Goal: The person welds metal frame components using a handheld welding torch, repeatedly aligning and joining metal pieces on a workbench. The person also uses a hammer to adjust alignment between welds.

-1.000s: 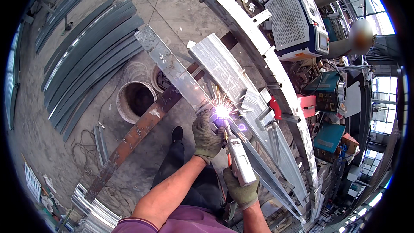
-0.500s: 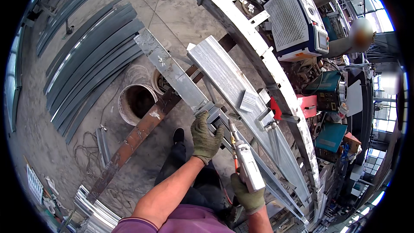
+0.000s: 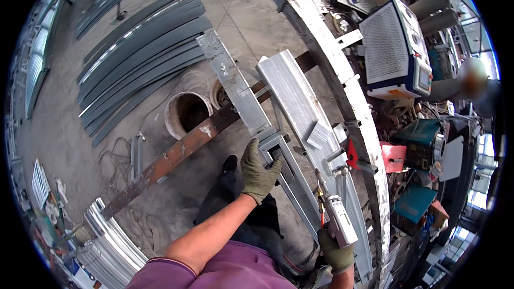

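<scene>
My gloved left hand [image 3: 258, 172] is closed round the near end of a short metal tube piece [image 3: 272, 143], which forms a corner with a long thin metal bar [image 3: 298, 187]. A flat steel beam [image 3: 229, 73] runs away beyond that corner. My gloved right hand [image 3: 336, 251] grips the rear of a white and grey handheld welding gun [image 3: 340, 219]. Its narrow nozzle points up and away, over the wide silvery channel [image 3: 300, 93], apart from the corner. A small metal block [image 3: 319, 135] and a hammer [image 3: 343, 172] lie on that channel.
A rusty beam [image 3: 176, 161] crosses under the work. Buckets [image 3: 172, 119] stand beside it on the floor. Stacked grey metal strips [image 3: 139, 64] lie at the left. A long pale steel rail [image 3: 350, 91] curves along the right, with a white and blue machine [image 3: 385, 51] behind it.
My right hand has drawn the welding gun to the right and nearer, away from the tube corner. My left hand keeps its hold there. The whole view has shifted slightly.
</scene>
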Motion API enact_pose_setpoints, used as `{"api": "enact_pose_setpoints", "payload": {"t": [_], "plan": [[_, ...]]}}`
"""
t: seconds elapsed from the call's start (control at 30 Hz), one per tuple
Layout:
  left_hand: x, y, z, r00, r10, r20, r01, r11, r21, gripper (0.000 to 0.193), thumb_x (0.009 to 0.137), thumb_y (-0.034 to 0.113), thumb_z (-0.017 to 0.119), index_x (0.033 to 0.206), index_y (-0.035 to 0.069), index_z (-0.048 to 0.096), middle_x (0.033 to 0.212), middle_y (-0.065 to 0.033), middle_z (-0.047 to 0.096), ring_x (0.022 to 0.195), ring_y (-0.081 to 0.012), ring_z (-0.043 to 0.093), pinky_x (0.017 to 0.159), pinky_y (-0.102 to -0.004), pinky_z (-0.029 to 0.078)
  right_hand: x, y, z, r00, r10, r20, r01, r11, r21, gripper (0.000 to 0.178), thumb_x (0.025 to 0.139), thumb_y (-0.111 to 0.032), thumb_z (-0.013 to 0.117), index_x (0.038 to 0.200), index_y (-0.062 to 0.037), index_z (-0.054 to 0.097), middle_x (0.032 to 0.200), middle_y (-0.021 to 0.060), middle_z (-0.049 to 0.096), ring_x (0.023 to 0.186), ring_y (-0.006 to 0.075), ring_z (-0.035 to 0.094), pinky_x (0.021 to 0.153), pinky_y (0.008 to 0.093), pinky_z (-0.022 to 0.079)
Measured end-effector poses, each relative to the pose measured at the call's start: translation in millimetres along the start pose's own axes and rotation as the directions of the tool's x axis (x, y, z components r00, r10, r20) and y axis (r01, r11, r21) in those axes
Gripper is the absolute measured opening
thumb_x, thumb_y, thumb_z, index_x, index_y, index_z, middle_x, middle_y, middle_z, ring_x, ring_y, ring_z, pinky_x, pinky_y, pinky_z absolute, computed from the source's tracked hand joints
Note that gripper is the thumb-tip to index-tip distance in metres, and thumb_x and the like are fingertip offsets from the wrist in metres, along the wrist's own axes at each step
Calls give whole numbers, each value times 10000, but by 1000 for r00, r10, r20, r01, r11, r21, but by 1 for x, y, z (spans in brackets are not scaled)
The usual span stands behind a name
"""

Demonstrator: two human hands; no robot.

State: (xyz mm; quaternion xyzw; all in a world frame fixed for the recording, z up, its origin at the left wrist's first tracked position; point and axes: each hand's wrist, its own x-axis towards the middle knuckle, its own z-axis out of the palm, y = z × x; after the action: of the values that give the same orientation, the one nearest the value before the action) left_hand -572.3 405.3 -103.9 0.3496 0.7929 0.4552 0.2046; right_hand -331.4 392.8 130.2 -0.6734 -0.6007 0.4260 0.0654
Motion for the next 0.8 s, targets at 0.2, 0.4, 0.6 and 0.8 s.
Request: {"api": "enact_pose_setpoints", "payload": {"t": [0.2,0.4,0.6,0.8], "plan": [[-17,17,6,993,-115,-37,116,993,32,956,847,254,897,1595,-20,368,1508,-275,556,1400,-433,543,1190,-489,422,34,21,-33,989,-70,130,76,996,-46,89,895,-42,764,947,-45,693,760,-17,618,699,100,600,618,321,486],[-9,20,2,994,-95,-44,99,990,97,861,843,198,853,1547,-26,411,1439,-268,588,1317,-431,582,1155,-493,446,71,34,-89,956,-73,283,111,986,-121,82,869,-27,737,872,-51,659,721,-14,582,660,113,573,593,338,463],[-8,16,9,994,-80,-80,88,991,99,806,849,193,819,1517,-39,433,1411,-273,588,1326,-439,562,1156,-495,444,106,-21,-147,946,-129,297,179,973,-148,98,891,-21,737,970,-37,682,774,-5,636,695,100,623,623,319,511],[-13,8,11,990,-76,-116,86,993,81,857,833,229,822,1537,-42,415,1460,-285,558,1363,-452,539,1195,-501,422,148,-109,-123,908,-258,330,336,920,-203,79,865,2,755,910,-25,696,761,7,639,665,118,630,607,320,499]]}}
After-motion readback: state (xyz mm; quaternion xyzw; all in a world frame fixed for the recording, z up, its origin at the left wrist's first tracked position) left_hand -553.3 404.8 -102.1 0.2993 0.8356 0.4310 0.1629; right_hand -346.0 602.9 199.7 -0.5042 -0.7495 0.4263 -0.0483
